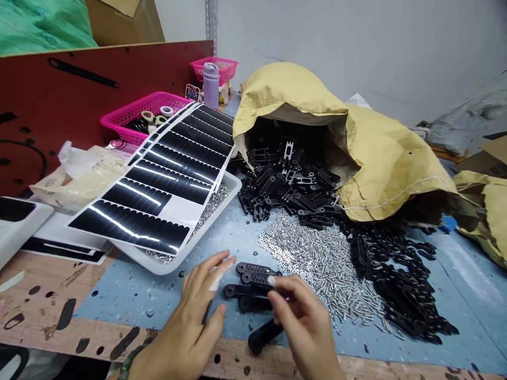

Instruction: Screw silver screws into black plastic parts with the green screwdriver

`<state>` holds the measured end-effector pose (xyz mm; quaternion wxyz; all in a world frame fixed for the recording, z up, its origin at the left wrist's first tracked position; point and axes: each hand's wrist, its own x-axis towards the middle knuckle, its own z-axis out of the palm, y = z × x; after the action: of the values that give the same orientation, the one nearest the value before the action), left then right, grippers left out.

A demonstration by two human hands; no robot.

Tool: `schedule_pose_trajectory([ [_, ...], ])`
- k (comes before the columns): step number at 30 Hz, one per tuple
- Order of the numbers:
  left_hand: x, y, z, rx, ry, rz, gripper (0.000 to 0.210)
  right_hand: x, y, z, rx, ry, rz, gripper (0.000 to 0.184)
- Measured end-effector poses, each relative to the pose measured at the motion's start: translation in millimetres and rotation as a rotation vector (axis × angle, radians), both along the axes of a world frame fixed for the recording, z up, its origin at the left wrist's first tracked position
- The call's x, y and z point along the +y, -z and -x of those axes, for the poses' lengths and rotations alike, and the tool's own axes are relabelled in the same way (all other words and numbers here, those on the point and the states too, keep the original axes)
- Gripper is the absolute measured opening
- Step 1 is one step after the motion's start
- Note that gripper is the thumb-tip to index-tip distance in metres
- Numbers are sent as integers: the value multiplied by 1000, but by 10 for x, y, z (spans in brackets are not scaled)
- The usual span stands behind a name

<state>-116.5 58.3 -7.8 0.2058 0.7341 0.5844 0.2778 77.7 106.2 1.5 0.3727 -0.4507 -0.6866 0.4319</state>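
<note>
Faint print on the plastic bag (85,177) at left: too small to read. Marks on the green bag (43,24) at upper left: likewise illegible.

Left hand (190,316): fingers loosely spread, thumb well apart from the index finger, with nothing visible in grip; positioned just beside the left ends of the black arms (255,277). White patch on one finger; bracelet (129,361) at the wrist.

Right hand (307,322): thumb and index finger nearly together, with a narrow gap at the tips, over the right ends of the arms. Cannot tell whether anything is gripped. White covering on the index fingertip.

Black arms: on the table (138,295), between both hands. Upper two: side by side, patterned faces, rounded ends with a hole. Next two: smooth, just below. Near the front edge: one more smooth arm (263,336), set at a slant, partly hidden by the right hand.

Beyond the right hand: nuts (282,237) and screws (340,274) in a heap, beside loose black parts (407,285). Behind: paper sack (293,87), open-mouthed, with more black parts inside. At left: sheet (184,148) of glossy black strips, laid across a white tray (236,186).
</note>
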Motion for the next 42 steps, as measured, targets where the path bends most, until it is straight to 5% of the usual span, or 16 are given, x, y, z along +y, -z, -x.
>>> schedule_pose_trajectory([
  [4, 71, 95, -13, 237, 176, -61, 55, 147, 190, -77, 33, 118, 245, 16],
  [10, 113, 132, -48, 317, 216, -117, 59, 208, 322, -7, 13, 183, 246, 21],
  [17, 116, 137, -43, 345, 230, -150, 58, 229, 296, 22, -110, 170, 143, 18],
  [23, 194, 89, -110, 307, 246, -53, 51, 283, 285, -6, -445, 160, -10, 3],
  [26, 259, 1, -120, 221, 242, -10, 53, 277, 224, -45, -533, 183, -132, 13],
  [28, 292, -53, -115, 134, 244, 20, 56, 240, 135, -26, -465, 120, -263, 21],
  [33, 301, -89, -70, -51, 239, 36, 60, 119, -105, 144, -202, -390, -399, 29],
  [35, 283, -68, -32, -107, 166, 38, 57, 127, -131, 164, -143, -356, -350, 25],
  [38, 262, -7, 31, -90, 23, 16, 46, 229, -68, 115, -18, -82, -74, 15],
  [42, 272, 98, 58, 168, 110, -51, 46, 391, 124, 78, 119, 109, 221, 15],
])
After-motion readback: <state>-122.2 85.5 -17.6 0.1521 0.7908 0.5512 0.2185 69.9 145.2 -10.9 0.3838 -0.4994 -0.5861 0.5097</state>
